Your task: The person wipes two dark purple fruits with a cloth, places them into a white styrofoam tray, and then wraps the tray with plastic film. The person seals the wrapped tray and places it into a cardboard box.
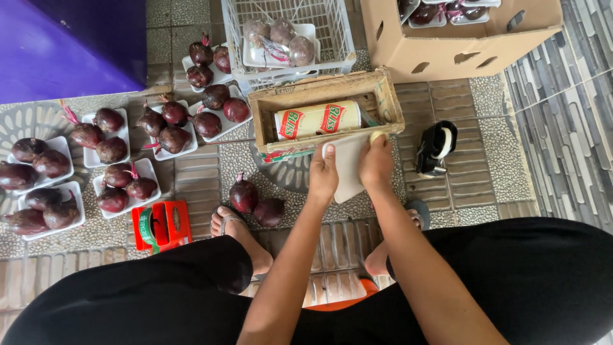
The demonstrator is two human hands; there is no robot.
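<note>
Tray [348,172]: white foam, flat and rectangular, tilted, its top end at the front edge of the wooden crate [265,118].
Grip: one side edge in each hand.
Wrap roll [317,120]: lies sideways in crate, apparently cling film.

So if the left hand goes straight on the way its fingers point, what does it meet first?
The left hand holds the edge of a white tray and points up-frame toward the wooden crate. It would most likely meet the crate's near wall first, then the roll of film lying inside, though depth is unclear from above.
</note>
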